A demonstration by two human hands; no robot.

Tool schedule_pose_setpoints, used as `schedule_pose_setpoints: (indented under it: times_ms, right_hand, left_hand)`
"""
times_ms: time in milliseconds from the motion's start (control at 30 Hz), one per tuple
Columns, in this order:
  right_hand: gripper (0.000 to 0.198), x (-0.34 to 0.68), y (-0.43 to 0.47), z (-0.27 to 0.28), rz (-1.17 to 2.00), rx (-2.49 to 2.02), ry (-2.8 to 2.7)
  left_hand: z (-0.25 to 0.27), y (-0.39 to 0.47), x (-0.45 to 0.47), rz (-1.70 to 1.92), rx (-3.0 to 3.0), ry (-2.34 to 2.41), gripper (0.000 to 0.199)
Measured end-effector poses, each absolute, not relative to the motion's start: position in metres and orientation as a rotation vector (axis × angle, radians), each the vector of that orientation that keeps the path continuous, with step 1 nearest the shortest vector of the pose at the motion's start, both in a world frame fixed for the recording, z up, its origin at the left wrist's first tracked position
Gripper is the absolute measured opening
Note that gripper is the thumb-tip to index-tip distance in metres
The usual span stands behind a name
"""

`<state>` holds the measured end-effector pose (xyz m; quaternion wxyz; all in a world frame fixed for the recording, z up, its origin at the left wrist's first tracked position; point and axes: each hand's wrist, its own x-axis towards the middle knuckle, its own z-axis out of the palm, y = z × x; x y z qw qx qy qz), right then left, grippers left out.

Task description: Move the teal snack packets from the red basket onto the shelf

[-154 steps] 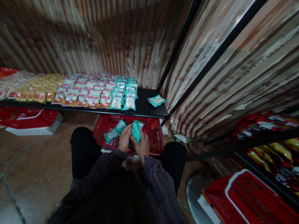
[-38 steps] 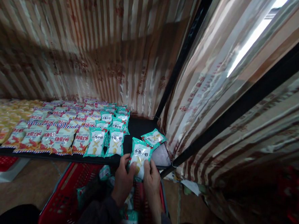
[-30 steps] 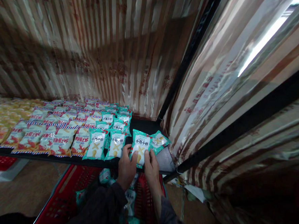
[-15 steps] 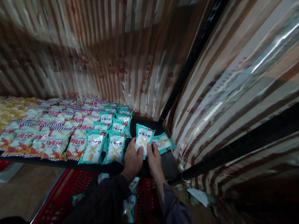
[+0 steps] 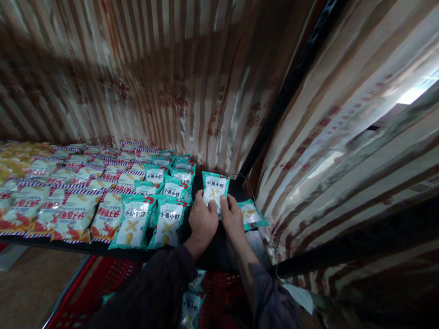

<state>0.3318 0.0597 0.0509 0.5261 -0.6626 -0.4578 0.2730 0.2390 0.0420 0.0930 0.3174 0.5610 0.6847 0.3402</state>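
Observation:
A teal and white snack bag (image 5: 215, 186) stands nearly upright between my hands, over the dark shelf (image 5: 214, 248). My left hand (image 5: 203, 222) grips its lower left side, thumb on the front. On its lower right edge, the fingers of my right hand (image 5: 232, 218) are closed. Another teal bag (image 5: 252, 214) lies tilted just beyond my right hand. Left of my hands stand rows of matching bags, with one teal bag (image 5: 168, 224) at the front nearest my left hand.
Red and white snack bags (image 5: 74, 216) and yellow packets (image 5: 4, 163) fill the shelf's left part. Below is a red basket (image 5: 96, 286) holding more teal bags (image 5: 191, 309). A black post (image 5: 270, 123) rises at the corner, beside striped plastic sheeting (image 5: 195, 73).
Both hands have carried the teal snack bag slightly farther back over the shelf. The camera view has shifted a little.

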Motion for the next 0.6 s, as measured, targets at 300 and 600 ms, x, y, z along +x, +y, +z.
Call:
schedule_pose_setpoints:
  times_ms: [300,600]
  right_hand:
    - [0.055,0.353,0.095,0.067,0.602,-1.637,-1.238]
    - [0.046,0.354,0.123,0.063,0.567,-1.675,-1.242]
  left_hand:
    - [0.111,0.076,0.254,0.897,1.469,1.808,0.048]
    - [0.109,0.099,0.258,0.869,1.511,1.848,0.055]
